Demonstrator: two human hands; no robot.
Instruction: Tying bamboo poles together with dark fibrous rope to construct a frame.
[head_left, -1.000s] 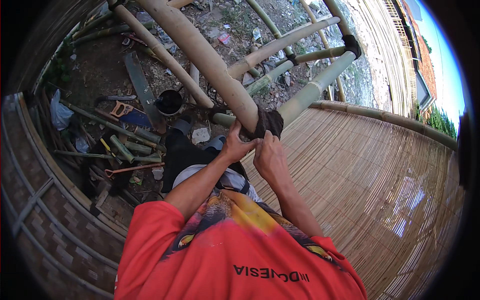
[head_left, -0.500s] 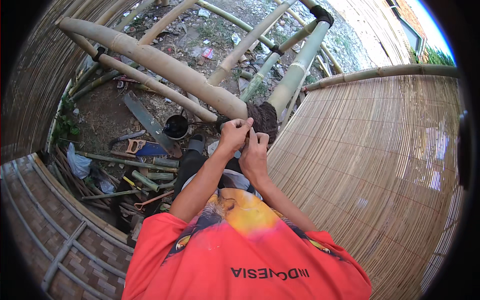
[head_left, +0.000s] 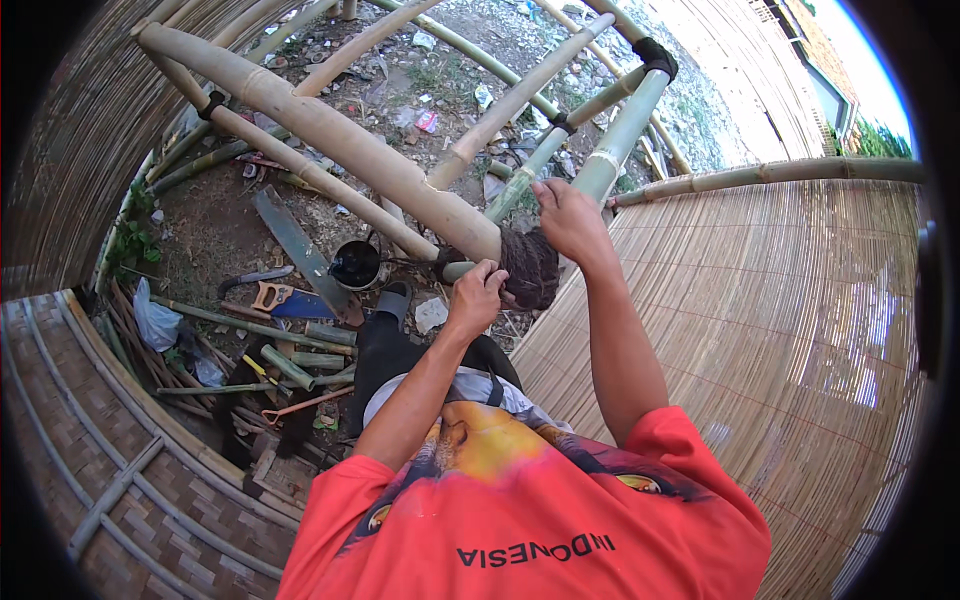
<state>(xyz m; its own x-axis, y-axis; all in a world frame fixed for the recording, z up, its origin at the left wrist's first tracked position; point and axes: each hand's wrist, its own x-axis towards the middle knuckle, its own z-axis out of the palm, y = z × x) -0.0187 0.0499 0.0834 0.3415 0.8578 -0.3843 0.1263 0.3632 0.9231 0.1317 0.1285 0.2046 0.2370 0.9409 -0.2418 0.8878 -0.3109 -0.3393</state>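
Observation:
A thick wrap of dark fibre cord point(head_left: 530, 268) binds the joint where a stout tan bamboo pole point(head_left: 350, 150) meets a green bamboo pole point(head_left: 612, 155). My left hand point(head_left: 474, 300) is closed at the near left edge of the wrap, thumb and fingertips pinched together. Raised above the wrap, my right hand point(head_left: 574, 226) is closed beside the green pole, with its thumb toward the pole. What either hand pinches is too small or too hidden to make out.
Below left lie a handsaw point(head_left: 290, 300), a sickle-shaped blade point(head_left: 255, 278), a long plank point(head_left: 300, 250), a black bucket point(head_left: 355, 264) and cut bamboo pieces point(head_left: 290, 365). A slatted bamboo screen point(head_left: 720, 350) stands at right, a woven panel point(head_left: 130, 450) at lower left.
My hands were together at the near side of the wrap. The right has moved up and right over it, toward the green pole; the left has shifted slightly down.

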